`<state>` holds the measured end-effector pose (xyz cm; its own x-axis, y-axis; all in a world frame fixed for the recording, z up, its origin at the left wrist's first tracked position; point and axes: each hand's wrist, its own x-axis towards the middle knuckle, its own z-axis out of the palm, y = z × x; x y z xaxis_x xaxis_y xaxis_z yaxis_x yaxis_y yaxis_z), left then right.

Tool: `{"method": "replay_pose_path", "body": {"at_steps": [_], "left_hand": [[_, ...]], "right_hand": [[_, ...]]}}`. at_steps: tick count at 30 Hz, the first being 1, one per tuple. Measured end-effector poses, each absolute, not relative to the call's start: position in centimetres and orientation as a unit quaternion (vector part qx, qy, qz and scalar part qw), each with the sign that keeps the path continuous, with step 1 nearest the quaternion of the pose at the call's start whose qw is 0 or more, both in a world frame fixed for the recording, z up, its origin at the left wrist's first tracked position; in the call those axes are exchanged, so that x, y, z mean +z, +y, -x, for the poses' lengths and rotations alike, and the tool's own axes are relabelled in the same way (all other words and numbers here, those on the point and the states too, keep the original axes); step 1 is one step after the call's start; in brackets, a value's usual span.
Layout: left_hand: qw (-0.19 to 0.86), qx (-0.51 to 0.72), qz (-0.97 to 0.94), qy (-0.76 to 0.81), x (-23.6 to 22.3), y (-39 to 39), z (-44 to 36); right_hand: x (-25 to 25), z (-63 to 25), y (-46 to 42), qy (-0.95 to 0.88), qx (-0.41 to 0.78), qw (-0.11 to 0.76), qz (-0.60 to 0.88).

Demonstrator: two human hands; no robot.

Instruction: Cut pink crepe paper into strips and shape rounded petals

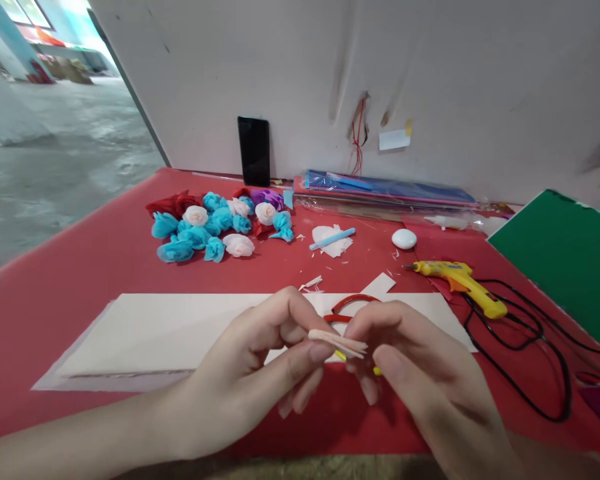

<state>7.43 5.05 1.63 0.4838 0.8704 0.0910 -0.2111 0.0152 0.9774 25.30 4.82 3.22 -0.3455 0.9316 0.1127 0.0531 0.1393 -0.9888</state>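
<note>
My left hand (275,353) pinches a small folded stack of pale peach paper (337,342) between thumb and finger, its layered end pointing right. My right hand (420,373) is curved around that free end, thumb apart from the index finger; whether a fingertip touches the paper is hard to tell. Just behind both hands, red loop handles (355,298), like those of scissors, lie over pale sheets of paper (170,333). Small yellow parts (340,355) show below the folded paper, mostly hidden by my fingers.
Blue, pink, red and purple paper flowers (195,233) lie at the back left. A yellow glue gun (460,280) with a looping black cord is on the right, near a white egg-shaped object (404,239). A phone (255,152) leans on the wall; a green board (560,260) stands far right.
</note>
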Motion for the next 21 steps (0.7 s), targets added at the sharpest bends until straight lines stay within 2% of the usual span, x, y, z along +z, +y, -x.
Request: {"method": "replay_pose_path", "body": {"at_steps": [8, 14, 17, 21], "left_hand": [[0.653, 0.392, -0.574, 0.301, 1.51, 4.88, -7.51], [0.632, 0.382, -0.596, 0.314, 1.38, 4.81, -7.50], [0.567, 0.377, -0.661, 0.316, 1.46, 4.82, -7.25], [0.414, 0.370, -0.770, 0.313, 1.42, 5.32, -6.96]], "right_hand": [[4.14, -24.36, 4.92, -0.603, 0.547, 0.399, 0.421], [3.40, -24.49, 4.84, -0.693, 0.385, 0.448, 0.413], [3.34, -24.45, 4.75, -0.708, 0.344, 0.463, 0.406], [3.80, -24.46, 4.80, -0.673, 0.444, 0.419, 0.418]]}}
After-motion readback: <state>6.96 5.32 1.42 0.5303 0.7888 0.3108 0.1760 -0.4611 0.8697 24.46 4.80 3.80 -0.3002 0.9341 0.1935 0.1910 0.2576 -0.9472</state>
